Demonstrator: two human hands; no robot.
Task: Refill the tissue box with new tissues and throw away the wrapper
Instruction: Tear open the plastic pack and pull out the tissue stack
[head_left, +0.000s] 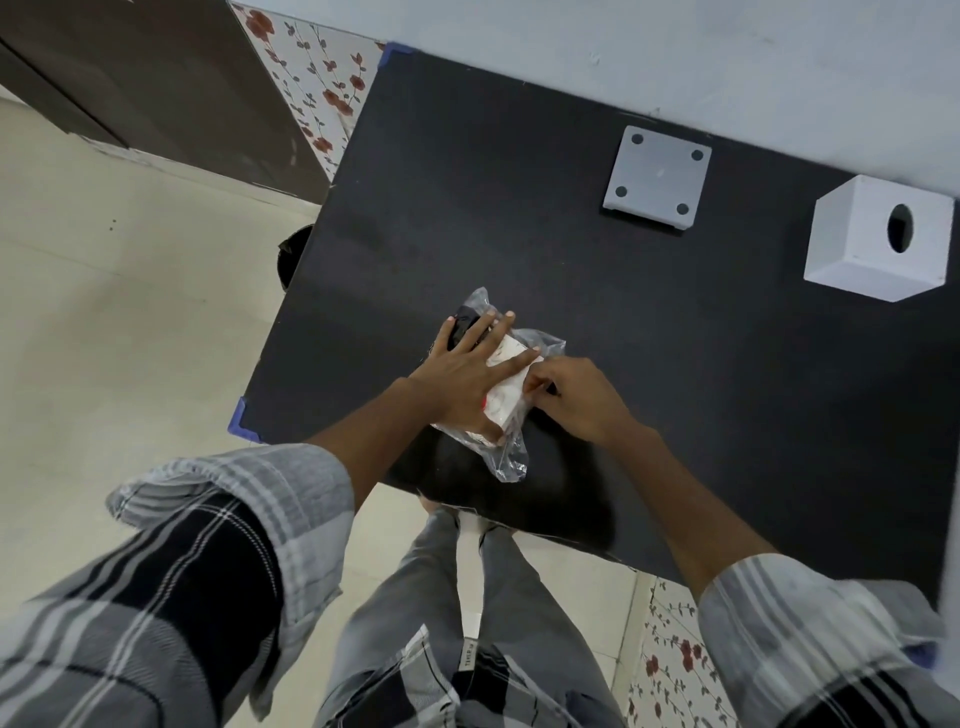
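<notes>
A pack of white tissues in a clear plastic wrapper (506, 452) lies near the front edge of the black table (519, 218). My left hand (470, 369) lies flat on top of the pack with its fingers spread, pressing it down. My right hand (579, 397) is at the pack's right side, thumb and fingertips pinching the wrapper's edge. The white cube tissue box (862, 254), with an oval hole in one face, stands at the table's far right. Its white base plate (657, 176), with dark feet at its corners, lies apart near the back wall.
A dark bin (293, 254) stands on the pale floor tiles just left of the table, partly hidden under its edge. Blue guards cover the table's left corners (241, 418). A white wall runs along the table's back. A dark cabinet stands at the upper left.
</notes>
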